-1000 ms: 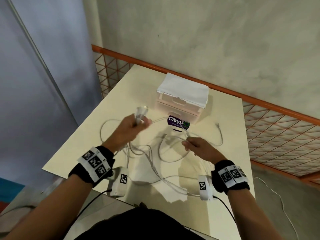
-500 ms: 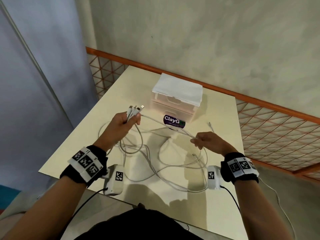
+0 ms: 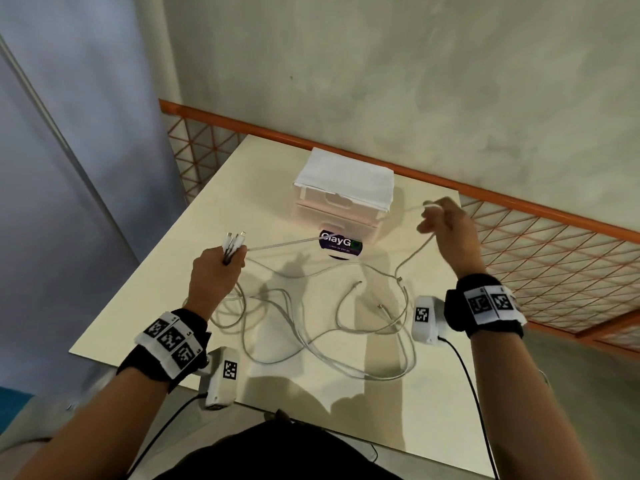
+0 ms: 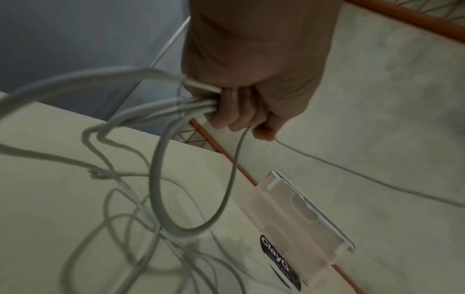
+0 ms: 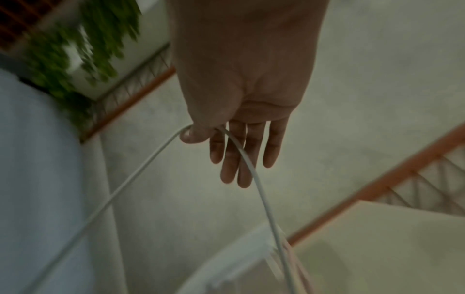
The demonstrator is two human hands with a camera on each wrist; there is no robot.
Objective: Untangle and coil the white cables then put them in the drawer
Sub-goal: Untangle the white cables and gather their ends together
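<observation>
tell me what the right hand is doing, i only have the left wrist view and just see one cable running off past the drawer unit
Observer: The right hand pinches that single white cable between thumb and forefinger, raised beside the drawer unit.
Operator: other fingers wrapped round it too
Observer: No. In the right wrist view the other fingers hang straight, and the cable drapes over them.
Operator: is it pulled tight
Observer: Between the two hands, yes. It runs straight to the left hand, which grips a bundle of connector ends. Past the right hand it drops slack to the table.
</observation>
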